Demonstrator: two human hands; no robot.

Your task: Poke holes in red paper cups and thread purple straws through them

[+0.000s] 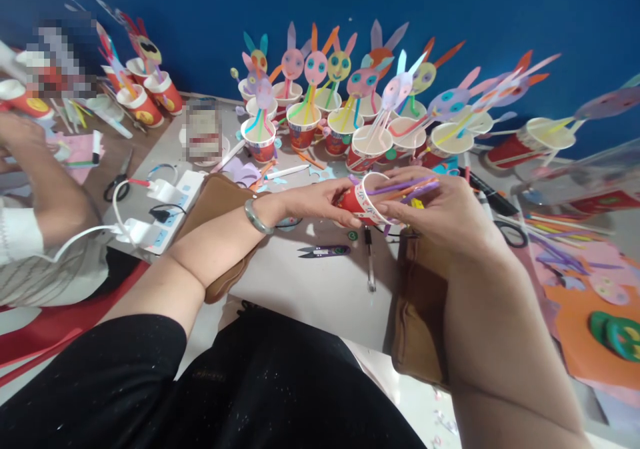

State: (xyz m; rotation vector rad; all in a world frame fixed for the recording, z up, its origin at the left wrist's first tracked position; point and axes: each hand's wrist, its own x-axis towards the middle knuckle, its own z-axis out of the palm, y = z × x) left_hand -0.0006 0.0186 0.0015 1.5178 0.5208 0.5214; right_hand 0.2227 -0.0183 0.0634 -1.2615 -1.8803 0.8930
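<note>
A red paper cup [359, 202] with a white patterned rim lies tilted between my hands, its mouth facing right. My left hand [325, 202] is closed around the base end of the cup. At the mouth, my right hand [425, 205] has its thumb by the rim and its fingers around purple and orange straws [407, 185]. These straws reach across the cup's opening; how far they go inside is hidden. Below the cup, small thread snips [324, 252] and a pen [369, 259] lie on the grey table [300, 282].
Several red paper cups with rabbit-faced straw figures [316, 69] stand along the blue wall. A power strip [173, 209] with cables sits left. Black scissors [510, 233], loose straws [565, 229] and orange paper [583, 322] lie right. Another person's arm [47, 189] is at far left.
</note>
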